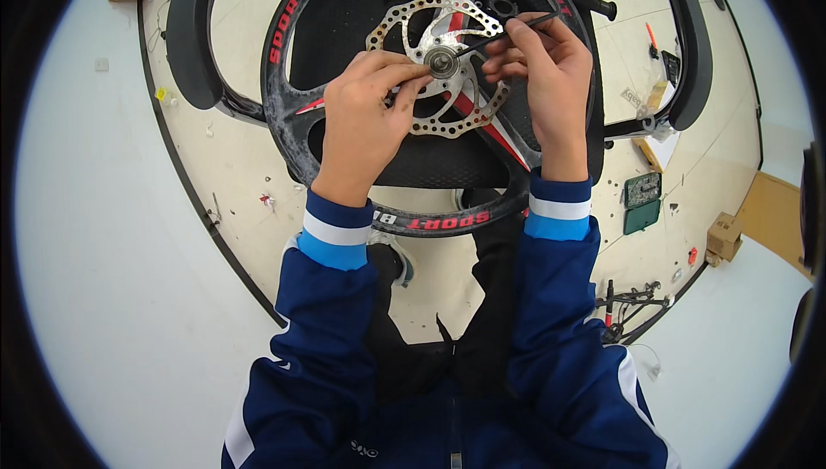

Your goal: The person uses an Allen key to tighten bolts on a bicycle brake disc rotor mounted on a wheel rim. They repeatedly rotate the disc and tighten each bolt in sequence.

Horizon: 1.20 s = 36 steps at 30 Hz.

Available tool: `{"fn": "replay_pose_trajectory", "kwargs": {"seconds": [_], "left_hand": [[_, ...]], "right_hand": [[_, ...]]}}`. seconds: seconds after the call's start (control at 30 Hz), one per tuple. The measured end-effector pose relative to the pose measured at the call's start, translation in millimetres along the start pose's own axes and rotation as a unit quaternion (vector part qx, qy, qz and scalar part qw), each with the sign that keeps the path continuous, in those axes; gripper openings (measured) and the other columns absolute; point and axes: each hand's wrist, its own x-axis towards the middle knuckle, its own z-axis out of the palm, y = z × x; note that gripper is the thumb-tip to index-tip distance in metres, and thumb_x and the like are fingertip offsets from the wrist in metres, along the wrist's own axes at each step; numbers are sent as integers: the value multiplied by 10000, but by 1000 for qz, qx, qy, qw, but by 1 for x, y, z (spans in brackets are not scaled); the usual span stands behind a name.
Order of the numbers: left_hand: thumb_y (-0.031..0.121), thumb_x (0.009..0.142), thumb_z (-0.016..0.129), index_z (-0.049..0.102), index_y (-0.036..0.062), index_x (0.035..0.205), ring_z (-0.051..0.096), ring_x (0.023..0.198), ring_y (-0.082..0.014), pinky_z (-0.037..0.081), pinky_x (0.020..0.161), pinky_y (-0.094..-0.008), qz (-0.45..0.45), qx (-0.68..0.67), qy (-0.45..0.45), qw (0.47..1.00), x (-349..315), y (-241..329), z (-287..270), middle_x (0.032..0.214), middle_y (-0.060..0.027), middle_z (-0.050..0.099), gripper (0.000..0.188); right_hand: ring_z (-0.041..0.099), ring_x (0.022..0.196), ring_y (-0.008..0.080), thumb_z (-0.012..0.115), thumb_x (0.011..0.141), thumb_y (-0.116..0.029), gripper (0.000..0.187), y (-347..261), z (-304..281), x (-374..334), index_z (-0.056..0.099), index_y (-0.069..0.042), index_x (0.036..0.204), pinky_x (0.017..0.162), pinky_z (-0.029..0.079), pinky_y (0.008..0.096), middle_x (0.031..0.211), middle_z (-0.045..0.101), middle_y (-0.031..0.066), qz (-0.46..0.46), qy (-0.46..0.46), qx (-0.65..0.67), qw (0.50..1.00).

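A black bicycle wheel [280, 82] with thick spokes and red and white markings lies flat in front of me. At its middle is a silver brake disc [385, 25] full of holes, around a round metal hub bearing [443, 62]. My left hand [366, 112] is closed, its thumb and fingertips pinching the left edge of the bearing. In my right hand [551, 64] a thin black rod [483, 42] is gripped between thumb and fingers. The rod slants down to the left, its tip close to the bearing's upper right edge; whether they touch, I cannot tell.
Under the wheel is a black chair seat [413, 175] with curved armrests, left [191, 39] and right [688, 47]. Black parts lie beyond the hub. On the floor at right are an open green case [641, 215], a cardboard box [724, 237] and dark bicycle parts [632, 299].
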Motion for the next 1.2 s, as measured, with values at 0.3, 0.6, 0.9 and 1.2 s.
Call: {"fn": "replay_pose_trajectory", "kwargs": {"seconds": [0.3,0.6,0.9,1.2], "left_hand": [[-17,780,776,770,18,983,677,723,-179,537,657,-260,-13,-3,-5,1000,1,1,0,879,-104,732,206],[-14,795,768,658,23,1118,599,643,-83,498,630,-211,-98,-54,-4,994,2,9,-1,879,-90,778,344],[-26,804,749,666,21,1121,598,647,-89,500,641,-215,-103,-64,-8,993,1,8,-3,894,-97,778,332],[-48,778,754,703,5,1084,594,660,-107,490,626,-229,-65,-56,7,996,0,4,-1,862,-95,741,314]], "right_hand": [[707,660,156,657,958,-85,133,-6,7,-4,646,33,1017,587,561,254,810,725,129,-52,-39,-3,998],[670,679,104,642,978,-74,136,-6,18,-13,643,16,1079,574,507,211,848,711,86,-88,-105,-113,984],[643,602,98,706,876,-53,131,-7,26,-14,706,7,993,545,493,220,740,693,64,-177,-100,-217,955],[680,617,118,761,830,-40,100,-6,29,-17,773,5,919,567,508,212,764,739,84,-137,-96,-173,971]]}}
